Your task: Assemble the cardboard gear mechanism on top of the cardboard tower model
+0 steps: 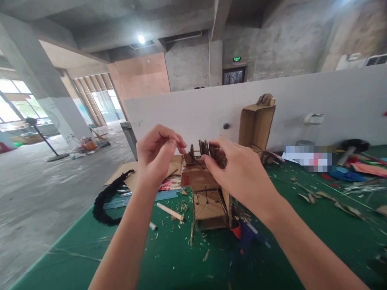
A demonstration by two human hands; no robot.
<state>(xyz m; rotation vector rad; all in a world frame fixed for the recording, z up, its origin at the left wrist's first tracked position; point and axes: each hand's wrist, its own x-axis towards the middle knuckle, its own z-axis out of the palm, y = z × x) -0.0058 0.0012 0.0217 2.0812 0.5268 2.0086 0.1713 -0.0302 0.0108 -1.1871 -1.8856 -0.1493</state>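
A brown cardboard model (pixel 201 177) stands on the green table, with an open box at its base and several cardboard discs (pixel 203 147) on top. My right hand (pixel 236 165) is closed round the discs at the top right, thumb in front and fingers behind. My left hand (pixel 159 151) is at the upper left of the model, its fingers curled and their tips near a small upright cardboard piece (pixel 191 151). Whether anything is between the left fingers is too small to tell. Thin dark sticks poke out of the model.
On the green table (pixel 121 257) lie a wooden rod (pixel 170 211), a black fuzzy strip (pixel 101 205), a blue glue gun (pixel 252 235) and scattered scraps. A tall cardboard box (pixel 256 125) stands behind, against the white partition (pixel 187 108). Coloured materials lie at the right.
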